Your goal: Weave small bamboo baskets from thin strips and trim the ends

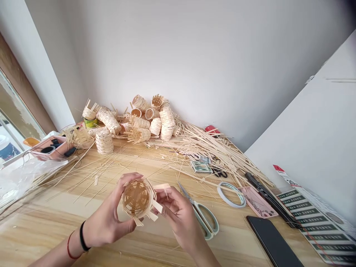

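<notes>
My left hand (107,220), thumb below and fingers above, is clamped around a small woven basket (137,198), its round mouth facing me, held over the wooden table (125,256). At its right side, my right hand (182,213) closes on flat strip ends (157,206) (which one I pinch, I cannot tell). I judge that a light, even left grip would keep the round wall from denting, and that each strip is best bent gently, close to the weave, as thin wood could split.

Around me, left to right: a pink tray (46,154); a heap of woven baskets (167,122) by the wall; loose strips (219,148) fanned out beyond my hands; scissors (207,220) just beside my right hand, likeliest to get in its way; a tape roll (221,193); and a dark phone (274,241).
</notes>
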Demonstrator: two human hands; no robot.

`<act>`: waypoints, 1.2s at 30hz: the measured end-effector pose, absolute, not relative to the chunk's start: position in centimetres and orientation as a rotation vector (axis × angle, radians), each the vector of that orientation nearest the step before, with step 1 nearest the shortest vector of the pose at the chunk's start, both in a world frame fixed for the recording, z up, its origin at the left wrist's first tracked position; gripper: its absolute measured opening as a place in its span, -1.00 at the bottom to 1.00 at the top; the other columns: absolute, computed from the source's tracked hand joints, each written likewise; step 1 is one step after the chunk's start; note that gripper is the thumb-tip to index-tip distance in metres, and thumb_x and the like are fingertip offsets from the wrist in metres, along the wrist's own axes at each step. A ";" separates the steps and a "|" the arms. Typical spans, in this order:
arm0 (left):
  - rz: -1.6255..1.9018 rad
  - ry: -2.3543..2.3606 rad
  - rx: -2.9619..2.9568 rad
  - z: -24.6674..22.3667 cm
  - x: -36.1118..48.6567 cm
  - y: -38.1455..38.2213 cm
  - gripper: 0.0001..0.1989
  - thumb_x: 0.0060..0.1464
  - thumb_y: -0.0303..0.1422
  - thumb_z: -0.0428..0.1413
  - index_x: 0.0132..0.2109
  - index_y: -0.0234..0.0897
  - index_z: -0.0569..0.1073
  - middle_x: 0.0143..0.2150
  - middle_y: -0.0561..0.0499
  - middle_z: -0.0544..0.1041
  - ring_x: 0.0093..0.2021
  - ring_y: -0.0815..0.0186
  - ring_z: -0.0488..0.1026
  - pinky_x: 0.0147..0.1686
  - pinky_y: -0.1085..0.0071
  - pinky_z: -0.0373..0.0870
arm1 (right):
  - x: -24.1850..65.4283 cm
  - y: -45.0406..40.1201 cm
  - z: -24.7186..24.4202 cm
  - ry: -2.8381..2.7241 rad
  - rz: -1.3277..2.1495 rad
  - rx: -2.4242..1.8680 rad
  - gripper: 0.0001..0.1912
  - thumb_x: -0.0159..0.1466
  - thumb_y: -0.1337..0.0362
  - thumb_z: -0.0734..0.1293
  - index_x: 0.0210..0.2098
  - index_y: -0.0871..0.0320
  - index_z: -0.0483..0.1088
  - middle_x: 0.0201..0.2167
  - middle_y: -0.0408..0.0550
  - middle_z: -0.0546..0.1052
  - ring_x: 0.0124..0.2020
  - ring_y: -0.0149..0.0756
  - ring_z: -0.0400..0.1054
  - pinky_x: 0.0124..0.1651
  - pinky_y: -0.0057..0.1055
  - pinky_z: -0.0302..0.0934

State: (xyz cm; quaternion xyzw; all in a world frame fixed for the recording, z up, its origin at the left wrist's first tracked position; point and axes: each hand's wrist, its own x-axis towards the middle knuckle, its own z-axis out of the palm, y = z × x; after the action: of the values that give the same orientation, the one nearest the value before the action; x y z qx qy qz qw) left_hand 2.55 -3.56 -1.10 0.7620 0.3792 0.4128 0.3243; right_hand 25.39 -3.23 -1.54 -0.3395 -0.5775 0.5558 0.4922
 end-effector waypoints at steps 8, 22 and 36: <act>1.054 0.975 2.101 -1.2 2.7 -3.2 -0.12 0.05 -0.52 0.28 0.42 0.04 0.10 0.36 -0.16 0.28 0.43 -0.17 0.18 0.35 -0.18 0.22 | 25.5 -3.2 -1.3 -1.373 1.329 -0.845 -0.66 0.30 -0.01 0.48 -0.14 0.13 0.53 -0.20 0.01 0.59 -0.21 -0.21 0.52 -0.12 -0.33 0.46; 0.865 0.898 2.312 -0.3 3.3 -3.2 0.11 -0.17 -0.72 0.13 0.49 0.05 0.01 0.35 -0.15 0.35 0.37 -0.10 0.27 0.32 -0.11 0.30 | 26.6 -2.4 0.1 -1.559 1.321 -1.147 -0.71 0.27 0.05 0.48 -0.35 0.17 0.53 -0.41 -0.10 0.57 -0.33 -0.27 0.43 -0.24 -0.41 0.27; 0.798 0.899 2.399 -0.6 3.4 -3.2 0.13 -0.18 -0.70 0.12 0.50 0.07 -0.04 0.32 -0.13 0.36 0.30 -0.06 0.33 0.31 -0.10 0.28 | 25.6 -2.8 -1.1 -1.529 1.268 -1.239 -0.69 0.27 0.03 0.45 -0.38 0.18 0.53 -0.43 -0.05 0.57 -0.34 -0.22 0.39 -0.26 -0.35 0.25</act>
State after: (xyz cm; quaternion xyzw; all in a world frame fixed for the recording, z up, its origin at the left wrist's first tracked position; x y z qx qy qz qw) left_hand 3.44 -3.23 -0.62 0.8706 0.3264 0.2896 0.2273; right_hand 25.55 -2.78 -1.12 -0.4874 -0.6013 0.4990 0.3897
